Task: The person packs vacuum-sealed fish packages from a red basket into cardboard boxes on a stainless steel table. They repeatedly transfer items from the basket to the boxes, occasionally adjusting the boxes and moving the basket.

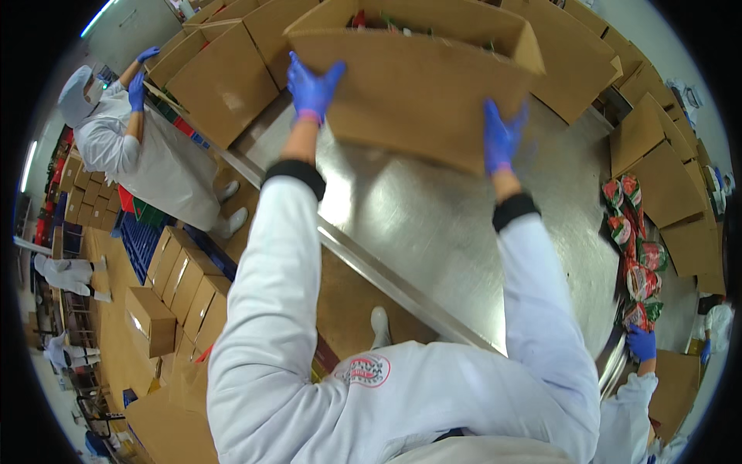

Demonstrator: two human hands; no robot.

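Note:
A large open cardboard box [411,95] is before me over the metal table, its front face slightly blurred. My left hand [313,87], in a blue glove, is at its left end with the thumb spread against the front. At the right end is my right hand [503,136], also blue-gloved, thumb on the front face and fingers blurred at the side. Red and green items [360,20] show inside, mostly hidden by the front wall. Whether the box's bottom touches the table cannot be made out.
Open cardboard boxes [223,81] line the metal table [400,220], with more boxes [652,168] to the right. Red and green packages [642,281] lie there beside a co-worker's gloved hand [642,343]. Another co-worker [145,145] stands at left. Closed cartons [149,322] are stacked below left.

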